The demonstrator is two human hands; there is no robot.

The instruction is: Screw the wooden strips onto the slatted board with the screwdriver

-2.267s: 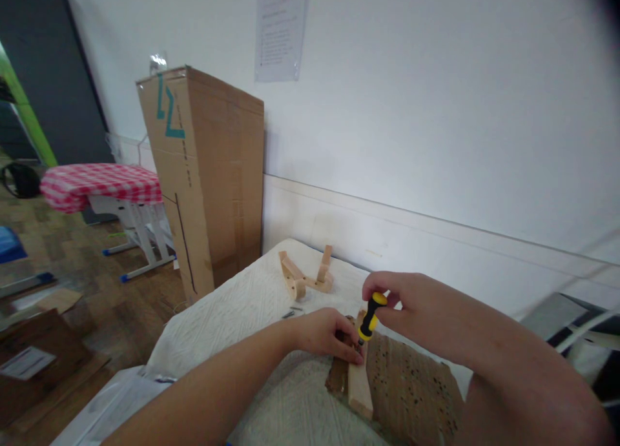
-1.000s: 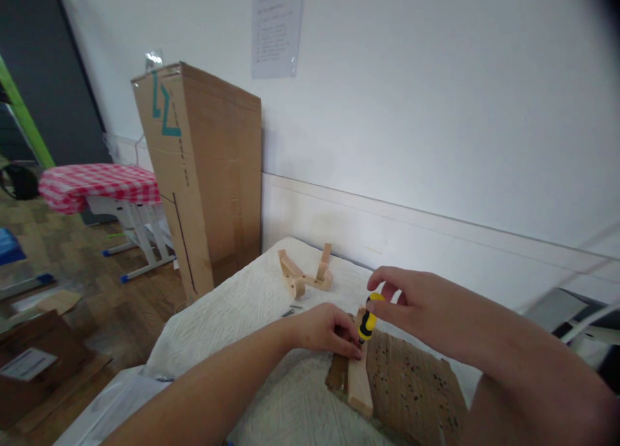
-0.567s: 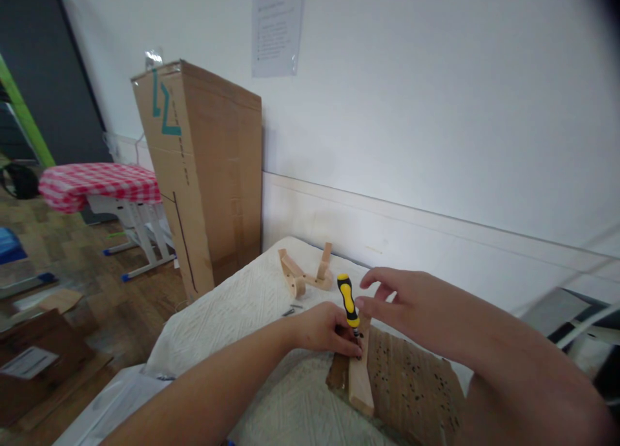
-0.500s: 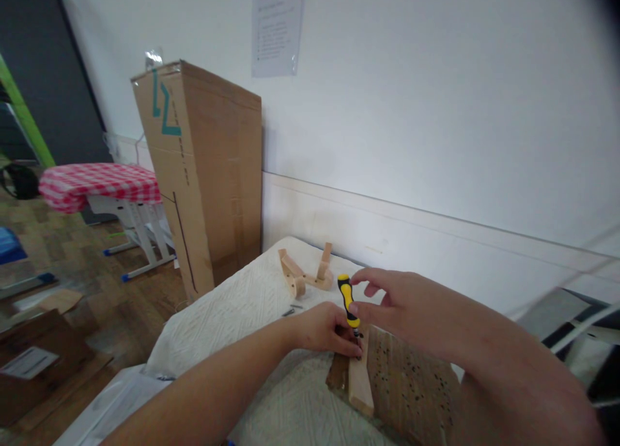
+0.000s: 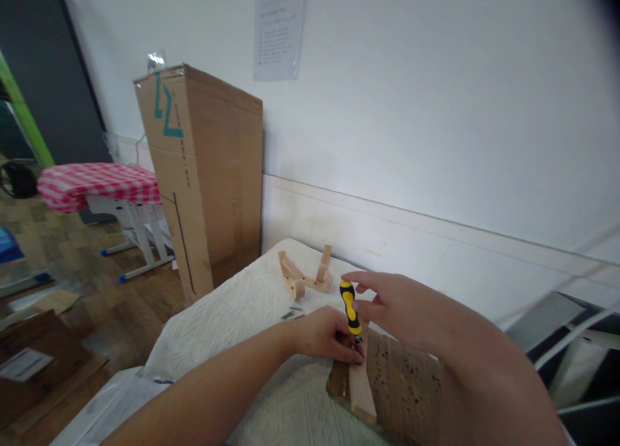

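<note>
My right hand (image 5: 387,299) is at a yellow and black screwdriver (image 5: 349,302), its index finger on the top of the handle and its thumb against the side. The screwdriver stands nearly upright, shaft down, over a pale wooden piece (image 5: 361,394). Beside the shaft's lower end, my left hand (image 5: 329,335) is closed with its fingertips pressed together near the wood; what they pinch is hidden. Under the wooden piece lies a worn brown board (image 5: 407,381) marked with many small holes.
Curved wooden parts (image 5: 305,281) stand farther back on the white tablecloth (image 5: 217,333), with several screws (image 5: 290,314) in front of them. A tall cardboard box (image 5: 225,181) is at the left by the wall. A red checked cloth (image 5: 101,184) covers another table.
The screwdriver and both hands sit slightly lower in the picture, partly because the view has shifted. My right index finger has come onto the top of the handle.
</note>
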